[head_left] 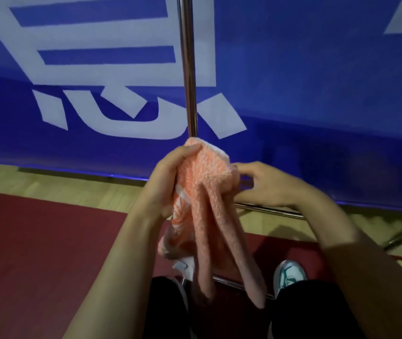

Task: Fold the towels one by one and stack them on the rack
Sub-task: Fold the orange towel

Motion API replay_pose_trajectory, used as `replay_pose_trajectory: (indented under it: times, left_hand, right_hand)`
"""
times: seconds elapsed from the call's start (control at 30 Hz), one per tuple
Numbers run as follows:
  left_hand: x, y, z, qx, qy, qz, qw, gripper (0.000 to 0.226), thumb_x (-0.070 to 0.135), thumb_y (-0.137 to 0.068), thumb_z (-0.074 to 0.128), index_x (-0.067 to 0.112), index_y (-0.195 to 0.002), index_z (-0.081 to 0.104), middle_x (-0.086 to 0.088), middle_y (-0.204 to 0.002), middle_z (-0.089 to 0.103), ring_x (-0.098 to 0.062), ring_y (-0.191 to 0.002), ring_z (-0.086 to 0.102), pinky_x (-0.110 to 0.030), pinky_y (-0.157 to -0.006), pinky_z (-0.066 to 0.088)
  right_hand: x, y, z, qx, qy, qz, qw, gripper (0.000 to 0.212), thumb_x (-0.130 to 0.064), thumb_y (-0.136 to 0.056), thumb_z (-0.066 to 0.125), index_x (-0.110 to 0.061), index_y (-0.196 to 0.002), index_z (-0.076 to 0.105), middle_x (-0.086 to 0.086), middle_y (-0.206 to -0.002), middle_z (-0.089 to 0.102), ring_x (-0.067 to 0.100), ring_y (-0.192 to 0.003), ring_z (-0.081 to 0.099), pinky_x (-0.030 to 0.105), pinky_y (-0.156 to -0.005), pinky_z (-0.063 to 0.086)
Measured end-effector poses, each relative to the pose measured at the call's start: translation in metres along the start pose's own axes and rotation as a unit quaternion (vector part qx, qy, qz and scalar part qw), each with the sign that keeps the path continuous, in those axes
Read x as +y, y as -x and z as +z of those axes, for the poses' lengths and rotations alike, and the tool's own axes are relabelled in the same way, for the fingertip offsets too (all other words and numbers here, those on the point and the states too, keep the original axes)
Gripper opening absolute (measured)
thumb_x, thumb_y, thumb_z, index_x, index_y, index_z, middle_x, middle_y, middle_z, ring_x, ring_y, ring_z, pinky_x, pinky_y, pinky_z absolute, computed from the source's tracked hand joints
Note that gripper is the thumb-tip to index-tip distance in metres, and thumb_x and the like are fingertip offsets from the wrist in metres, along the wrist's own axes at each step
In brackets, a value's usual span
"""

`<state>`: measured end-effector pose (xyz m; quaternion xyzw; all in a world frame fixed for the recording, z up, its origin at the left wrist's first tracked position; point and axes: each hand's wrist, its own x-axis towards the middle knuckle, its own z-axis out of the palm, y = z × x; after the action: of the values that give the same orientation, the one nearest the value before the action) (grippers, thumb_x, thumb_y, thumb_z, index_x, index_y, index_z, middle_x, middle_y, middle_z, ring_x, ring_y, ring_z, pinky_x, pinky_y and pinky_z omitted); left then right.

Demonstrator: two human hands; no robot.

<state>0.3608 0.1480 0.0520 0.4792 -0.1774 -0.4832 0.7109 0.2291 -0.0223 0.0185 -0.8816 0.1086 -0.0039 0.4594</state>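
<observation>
- Towel (pixel 207 192), orange and white, is hanging bunched at the centre of the frame, its upper part gathered between the two hands and its long folds drooping toward the lower centre.
- Left hand (pixel 168 177) is gripping the towel's left side, thumb lying over the top of the bunch and palm pressing against the cloth.
- Right hand (pixel 266 184) is sitting just right of the bunch, fingers curled and pinching the towel's right edge.
- Pole (pixel 187 69), shiny metal, is standing upright behind the towel, running to the top of the frame.
- Banner (pixel 317 94), blue with white characters, is filling the upper half.
- Shoe (pixel 289 275) is showing at lower right, on red flooring.
</observation>
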Motion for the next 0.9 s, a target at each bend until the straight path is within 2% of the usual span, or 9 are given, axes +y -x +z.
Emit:
replay_pose_trajectory:
  times: [0.1,0.17,0.23,0.3,0.37,0.47,0.57,0.73,0.9]
  left_hand:
    - [0.008,-0.016,-0.009,0.056,-0.023,0.036,0.998,0.025,0.031,-0.093,0.064,0.006,-0.096,0.067,-0.013,-0.085,0.067,-0.024,-0.080,0.067,-0.038,-0.080,0.058]
    - [0.012,-0.035,-0.021,0.108,-0.152,0.095,0.978,0.023,0.034,-0.099,0.062,0.012,-0.096,0.068,-0.010,-0.087,0.064,-0.024,-0.083,0.062,-0.043,-0.083,0.052]
    - [0.012,-0.049,-0.035,0.132,-0.338,0.168,0.917,0.032,0.038,-0.102,0.056,0.008,-0.095,0.065,-0.008,-0.088,0.063,-0.019,-0.084,0.059,-0.045,-0.083,0.048]
    - [0.006,-0.057,-0.047,0.145,-0.465,0.187,0.853,0.038,0.041,-0.105,0.052,0.004,-0.104,0.061,-0.015,-0.097,0.065,-0.022,-0.087,0.062,-0.047,-0.084,0.051]
    - [0.003,-0.060,-0.058,0.166,-0.526,0.194,0.811,0.036,0.043,-0.106,0.051,0.007,-0.105,0.060,-0.016,-0.099,0.065,-0.027,-0.092,0.064,-0.047,-0.084,0.052]
    - [0.003,-0.065,-0.061,0.200,-0.555,0.217,0.777,0.031,0.042,-0.103,0.054,0.014,-0.094,0.061,-0.012,-0.087,0.063,-0.023,-0.079,0.061,-0.040,-0.070,0.050]
    - [-0.001,-0.067,-0.060,0.217,-0.563,0.204,0.771,0.023,0.037,-0.103,0.054,0.018,-0.099,0.067,-0.004,-0.088,0.068,-0.015,-0.082,0.063,-0.032,-0.067,0.049]
    - [-0.020,-0.069,-0.043,0.207,-0.591,0.109,0.772,0.025,0.044,-0.102,0.055,0.029,-0.105,0.075,0.010,-0.083,0.065,-0.016,-0.087,0.061,-0.029,-0.069,0.042]
    - [-0.033,-0.068,-0.016,0.143,-0.566,0.090,0.807,0.030,0.047,-0.100,0.058,0.025,-0.105,0.078,0.005,-0.090,0.076,-0.014,-0.087,0.071,-0.031,-0.074,0.055]
  right_hand:
    - [0.004,-0.002,0.001,-0.044,-0.034,0.047,0.997,0.025,-0.023,-0.089,0.079,-0.025,-0.112,0.073,-0.010,-0.104,0.078,0.004,-0.098,0.072,0.029,-0.095,0.056]
    - [0.021,-0.008,0.009,-0.061,0.092,0.102,0.989,0.026,-0.038,-0.087,0.078,-0.024,-0.108,0.072,-0.009,-0.101,0.076,0.011,-0.093,0.072,0.032,-0.088,0.057]
    - [0.042,-0.020,0.013,-0.079,0.221,0.171,0.957,0.036,-0.048,-0.087,0.075,-0.020,-0.110,0.071,-0.004,-0.104,0.072,0.017,-0.091,0.065,0.030,-0.082,0.051]
    - [0.056,-0.027,0.007,-0.070,0.259,0.229,0.936,0.040,-0.051,-0.087,0.072,-0.018,-0.109,0.071,0.000,-0.104,0.069,0.020,-0.088,0.060,0.030,-0.080,0.048]
    - [0.060,-0.025,-0.003,-0.063,0.273,0.264,0.923,0.035,-0.049,-0.086,0.072,-0.019,-0.103,0.072,0.001,-0.099,0.070,0.022,-0.083,0.063,0.033,-0.078,0.053]
    - [0.067,-0.015,-0.016,-0.073,0.289,0.308,0.903,0.025,-0.045,-0.083,0.076,-0.022,-0.089,0.069,-0.001,-0.086,0.066,0.017,-0.072,0.061,0.030,-0.069,0.048]
    - [0.070,-0.015,-0.017,-0.064,0.296,0.304,0.903,0.031,-0.048,-0.089,0.069,-0.023,-0.076,0.060,0.001,-0.086,0.066,0.019,-0.070,0.060,0.030,-0.062,0.043]
    - [0.045,-0.021,-0.009,0.105,0.187,0.228,0.950,0.037,-0.044,-0.098,0.052,-0.021,-0.070,0.061,0.003,-0.077,0.063,0.018,-0.067,0.057,0.032,-0.053,0.038]
    - [0.038,-0.016,-0.006,0.181,0.094,0.225,0.953,0.035,-0.049,-0.094,0.058,-0.018,-0.084,0.071,0.000,-0.078,0.069,0.021,-0.072,0.065,0.033,-0.057,0.046]
